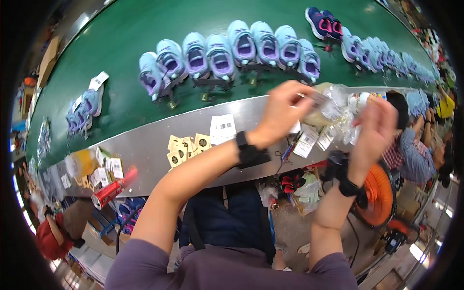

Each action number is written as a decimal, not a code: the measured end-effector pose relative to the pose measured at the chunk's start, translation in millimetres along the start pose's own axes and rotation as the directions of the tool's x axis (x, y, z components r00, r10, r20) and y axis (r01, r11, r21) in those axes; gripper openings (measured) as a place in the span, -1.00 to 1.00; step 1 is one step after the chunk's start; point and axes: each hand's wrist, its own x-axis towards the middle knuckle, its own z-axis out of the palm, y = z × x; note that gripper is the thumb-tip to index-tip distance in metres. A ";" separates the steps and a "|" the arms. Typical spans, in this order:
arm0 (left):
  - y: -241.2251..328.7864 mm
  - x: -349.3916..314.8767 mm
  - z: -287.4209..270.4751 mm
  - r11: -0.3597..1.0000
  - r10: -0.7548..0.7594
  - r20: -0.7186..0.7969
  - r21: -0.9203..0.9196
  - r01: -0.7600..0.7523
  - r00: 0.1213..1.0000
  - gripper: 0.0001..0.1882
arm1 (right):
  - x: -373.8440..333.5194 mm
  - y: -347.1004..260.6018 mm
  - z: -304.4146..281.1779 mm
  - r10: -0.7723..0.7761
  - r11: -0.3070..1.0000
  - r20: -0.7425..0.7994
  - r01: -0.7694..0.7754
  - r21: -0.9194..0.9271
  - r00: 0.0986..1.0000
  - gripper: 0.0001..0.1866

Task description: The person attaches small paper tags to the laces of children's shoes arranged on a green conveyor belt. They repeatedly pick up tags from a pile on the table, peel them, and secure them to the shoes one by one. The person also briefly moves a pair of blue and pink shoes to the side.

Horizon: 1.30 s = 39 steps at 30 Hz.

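Observation:
My left hand [284, 113] is raised over the metal ledge, thumb and fingertips pinched together. A small greyish piece at the fingertips is too blurred to name. Beside it lies a yellowish clear plastic bag [316, 116] with crumpled clear film [334, 104]. My right hand [377, 128] hovers to the right of the bag, its fingers bent and smeared by motion, so what it holds cannot be told. Just behind that hand is a white bottle-shaped container [357, 102]. White printed tags [306, 141] lie on the ledge between my hands.
Pairs of light-blue sneakers [221, 57] stand on the green belt [193, 19], a navy-pink pair [324, 23] beyond. Square beige tags [175, 158], a white sheet [223, 128] and a red can [107, 194] occupy the ledge. An orange fan [377, 195] and other people are near.

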 end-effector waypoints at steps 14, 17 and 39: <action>45.8 -42.8 -118.3 0.957 -0.172 -0.350 -0.282 0.072 0.921 -0.79 | -35.4 -46.1 153.6 -0.244 0.970 0.455 0.222 0.102 0.857 -0.63; 49.8 -44.9 -127.6 0.963 -0.161 -0.362 -0.261 0.066 0.918 -0.79 | -33.6 -47.2 163.7 -0.271 0.963 0.471 0.240 0.127 0.840 -0.61; 29.9 23.6 -270.5 0.746 0.247 -0.025 0.643 -0.174 0.969 -0.77 | 38.3 -54.2 295.7 -0.109 0.989 0.629 0.018 0.150 0.770 -0.87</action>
